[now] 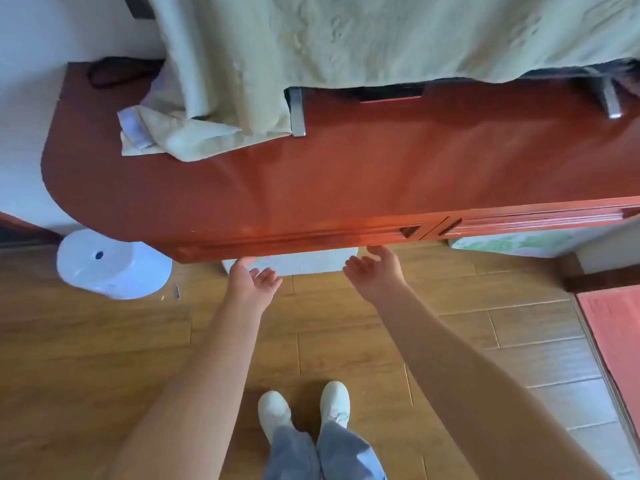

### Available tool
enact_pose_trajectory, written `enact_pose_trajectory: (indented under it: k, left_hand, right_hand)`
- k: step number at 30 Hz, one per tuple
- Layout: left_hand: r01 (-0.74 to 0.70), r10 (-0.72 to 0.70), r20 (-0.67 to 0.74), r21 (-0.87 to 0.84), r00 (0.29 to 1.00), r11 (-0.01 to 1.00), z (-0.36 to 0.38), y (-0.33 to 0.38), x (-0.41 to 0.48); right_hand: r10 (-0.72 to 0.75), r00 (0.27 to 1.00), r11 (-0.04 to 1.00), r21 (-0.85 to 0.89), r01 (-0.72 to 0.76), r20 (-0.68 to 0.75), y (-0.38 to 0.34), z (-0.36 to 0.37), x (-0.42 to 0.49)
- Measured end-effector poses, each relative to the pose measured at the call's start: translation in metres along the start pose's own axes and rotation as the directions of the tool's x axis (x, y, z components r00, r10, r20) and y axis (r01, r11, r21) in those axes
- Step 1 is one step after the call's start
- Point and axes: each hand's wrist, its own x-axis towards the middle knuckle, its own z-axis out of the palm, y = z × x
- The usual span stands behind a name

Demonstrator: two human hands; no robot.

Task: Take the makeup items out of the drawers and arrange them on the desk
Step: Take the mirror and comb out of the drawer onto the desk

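Wood-plank floor [104, 341] seen from above, with a long reddish-brown counter [346, 174] across the upper half, rounded at its left end. Draped over something tall at the back of the counter: a pale green cloth [346, 36], bunched at the left, with metal feet [297, 112] poking out below it. Along the counter's front edge, two closed drawers side by side: left drawer [294, 241] and right drawer [540, 220], each with a small recessed notch near the shared divider. No makeup items in view; judged to be shut away inside the drawers, none yet on the counter.

Both palm-up just below the left drawer's lower edge: left grip [254, 278] and right grip [375, 271], fingers loosely spread and lightly curled, holding nothing. Fingertips near or touching the underside; impossible to tell which. Probably turned upward so as to hook beneath the drawer front and pull it outward, with no knob to grasp. Task judged barely begun: opening the first drawer.

On the floor under the counter, a white box [304, 263]; further left, a white round object [110, 268]. At the bottom, white shoes [273, 410] and blue jeans cuffs. Red mat [613, 341] at the far right.
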Motion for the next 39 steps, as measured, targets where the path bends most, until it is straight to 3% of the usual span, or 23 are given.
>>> enact_pose_trajectory:
  k: [5,14,23,39]
  left_hand:
    - [-0.1,0.115,0.088,-0.158,0.989,0.982,0.006,0.006,0.011]
    - [-0.087,0.104,0.088,-0.176,0.991,0.981,0.001,0.005,0.007]
    - [0.016,-0.01,0.031,-0.218,0.999,0.976,-0.055,-0.027,-0.023]
    - [0.104,-0.129,-0.111,-0.204,0.985,0.973,-0.141,-0.093,-0.089]
  right_hand:
    - [-0.089,0.996,0.99,0.112,0.09,-0.02,-0.005,0.001,0.023]
    - [-0.019,0.997,0.939,0.343,-0.008,0.075,-0.008,-0.007,0.03]
    - [0.041,0.999,0.978,0.207,-0.041,0.005,0.016,-0.054,0.001]
    - [0.182,0.979,0.953,0.263,-0.151,-0.095,0.071,-0.153,-0.068]
